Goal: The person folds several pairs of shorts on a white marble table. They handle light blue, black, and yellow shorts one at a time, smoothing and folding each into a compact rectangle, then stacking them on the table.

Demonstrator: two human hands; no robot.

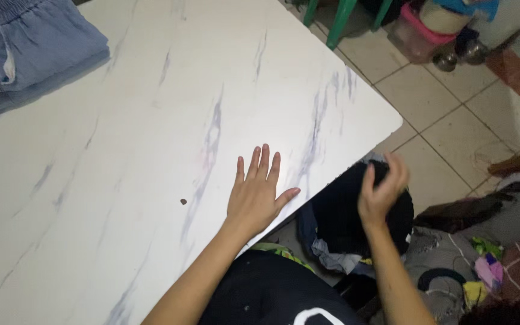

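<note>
Fingers [368, 180] of my right hand [380, 192] curl round a dark garment [344, 210], black as far as I can make out, pinching its cloth between thumb and fingertips; the hand is blurred, so I cannot tell how firm the hold is. That garment sits on top of a heap of clothes [332, 256] just off the table's near edge, below the tabletop and beside my knees, with paler grey and blue cloth showing under it. My left hand [257, 195] lies flat, palm down, on the white marbled table [151, 120], close to its edge, with the four fingers stretched straight and slightly fanned and the thumb held out to the side; it holds nothing. A small dark spot [183, 201] marks the tabletop just beside that hand. Well away, at the far corner of the table, lies a stack of folded blue denim [25, 48]. On the tiled floor [452, 120] to my right lie more clothes [489, 241] in mixed colours. Beyond the table I see green chair legs [341, 21] and a clear plastic box with a pink lid [419, 33].
</note>
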